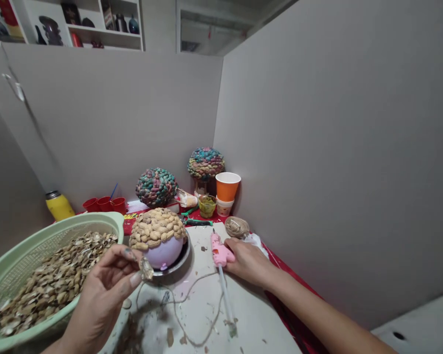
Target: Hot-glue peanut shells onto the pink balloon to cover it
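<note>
A peanut shell piece [146, 268] is pinched between the thumb and fingers of my left hand [109, 290], in front of the balloon. The lilac balloon [164, 253], its upper part covered with peanut shells [157, 227], rests in a dark metal bowl [184, 255]. To the right, my right hand [249, 263] is closed around the handle of a pink glue gun [218, 251], whose nozzle points away from me. A clear glue stick [226, 295] extends from its back. Part of my right hand's fingers is hidden behind the handle.
A green basket [59, 223] of shells stands left. Behind are two colourful shell-covered balls [157, 187], red cups [104, 204], a yellow bottle [60, 206], an orange cup [228, 187], pliers [197, 222] and twine [237, 227]. The glue gun's cord [195, 344] loops across the white board.
</note>
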`<state>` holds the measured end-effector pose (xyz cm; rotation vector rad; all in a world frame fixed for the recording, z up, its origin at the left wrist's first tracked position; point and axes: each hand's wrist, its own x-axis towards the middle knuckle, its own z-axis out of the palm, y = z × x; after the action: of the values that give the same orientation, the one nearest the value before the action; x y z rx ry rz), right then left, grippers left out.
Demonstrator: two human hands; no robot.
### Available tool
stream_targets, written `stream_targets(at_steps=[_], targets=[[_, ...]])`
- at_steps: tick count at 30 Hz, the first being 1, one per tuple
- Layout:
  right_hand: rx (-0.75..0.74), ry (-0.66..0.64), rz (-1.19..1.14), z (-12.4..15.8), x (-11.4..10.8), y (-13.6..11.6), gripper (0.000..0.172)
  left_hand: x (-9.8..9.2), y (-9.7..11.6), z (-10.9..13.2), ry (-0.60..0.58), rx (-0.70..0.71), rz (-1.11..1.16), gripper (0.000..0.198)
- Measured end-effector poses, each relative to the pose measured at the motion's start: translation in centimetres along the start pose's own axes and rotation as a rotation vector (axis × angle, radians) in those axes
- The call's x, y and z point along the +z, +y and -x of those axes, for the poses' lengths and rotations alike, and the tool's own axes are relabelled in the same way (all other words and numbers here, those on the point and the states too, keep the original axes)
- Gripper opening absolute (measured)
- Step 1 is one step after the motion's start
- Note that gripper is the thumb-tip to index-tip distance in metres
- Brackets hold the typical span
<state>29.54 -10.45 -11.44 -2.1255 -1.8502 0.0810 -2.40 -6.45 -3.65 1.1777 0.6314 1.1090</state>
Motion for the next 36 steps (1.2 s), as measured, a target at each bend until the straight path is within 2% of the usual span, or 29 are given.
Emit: stream_targets(at_steps=[5,8,12,16,18,19,22,24,26,30,33,36], targets=[[0.015,-0.140,-0.054,0.2,-1.1,0.7,0.026,-0.1,0.6,0.1,0.000,-0.009,0.053,0.030],[-0.027,-0.119,-0.129,0.5,-2.7,-0.2,0.026,-0.1,0.8,0.1,-0.031,-0.051,0.106,0.028],[-0.131,0.031,-0.316,1.1,-4.3,-3.7,0.016,0.1,0.9,0.0,-0.091,-0.133,0.185,0.030],[-0.289,0.047,-0.549,1.9,-4.4,-8.3,0.020,0.2,0.9,-0.1,-0.110,-0.180,0.251,0.030],[-0.328,0.005,-0.671,2.1,-4.0,-10.2,0.017,0.3,0.8,-0.2,-0.113,-0.197,0.263,0.031],[-0.314,-0.042,-0.806,2.2,-3.7,-11.0,0.016,0.3,0.8,-0.2,-0.119,-0.203,0.264,0.032],[-0.253,-0.185,-1.109,2.1,-2.9,-12.8,0.026,0.5,0.6,-0.1,-0.158,-0.197,0.258,0.028],[-0.234,-0.262,-1.201,2.0,-2.5,-13.7,0.031,0.7,0.4,0.1,-0.180,-0.185,0.249,0.024],[-0.238,-0.300,-1.219,1.8,-2.2,-14.4,0.026,0.8,0.2,0.2,-0.194,-0.183,0.240,0.023],[-0.252,-0.276,-1.142,1.5,-1.8,-14.9,0.014,0.9,0.0,0.2,-0.194,-0.188,0.236,0.021],[-0.250,-0.289,-1.064,1.6,-1.0,-14.3,0.010,0.7,0.7,0.1,-0.132,-0.172,0.237,0.027],[-0.291,-0.347,-0.921,2.3,0.1,-13.1,0.009,0.4,2.5,0.1,-0.034,-0.101,0.230,0.031]])
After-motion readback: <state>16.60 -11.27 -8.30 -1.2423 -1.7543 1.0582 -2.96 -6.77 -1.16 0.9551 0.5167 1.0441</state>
